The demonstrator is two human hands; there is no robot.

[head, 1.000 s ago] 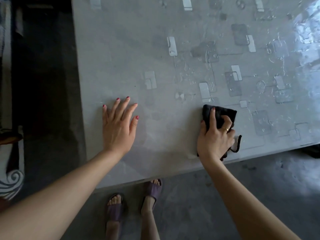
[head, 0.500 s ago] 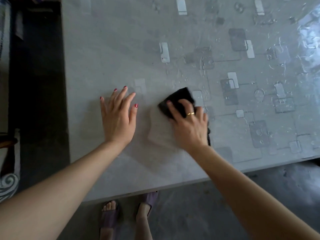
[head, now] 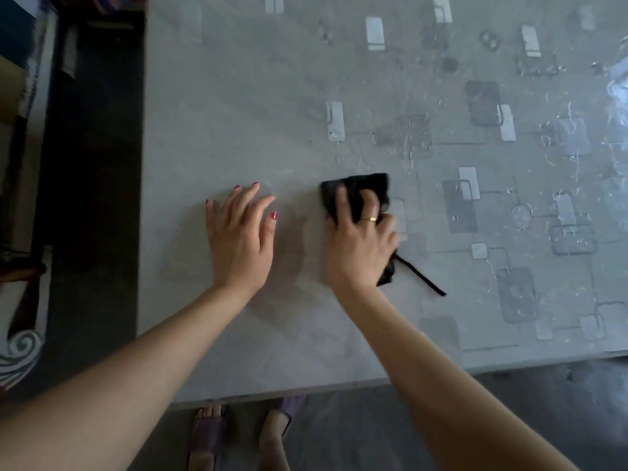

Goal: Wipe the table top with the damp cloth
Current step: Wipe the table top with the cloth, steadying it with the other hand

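Observation:
A grey table top (head: 238,96) with a pattern of pale and dark rectangles fills most of the view, and its right part is shiny. My right hand (head: 360,243) presses a black damp cloth (head: 367,185) flat on the table near the middle; a thin black loop of the cloth trails out to the right of my wrist. My left hand (head: 239,236) lies flat on the table to the left of the cloth, fingers spread, holding nothing.
The table's near edge (head: 306,389) runs just above my feet in purple sandals (head: 207,433). Its left edge borders a dark floor strip (head: 91,198), with a patterned rug (head: 17,351) at the far left.
My right hand slid the cloth from the right near the table's front edge leftward and away from me, toward my left hand. My left hand stayed flat in place.

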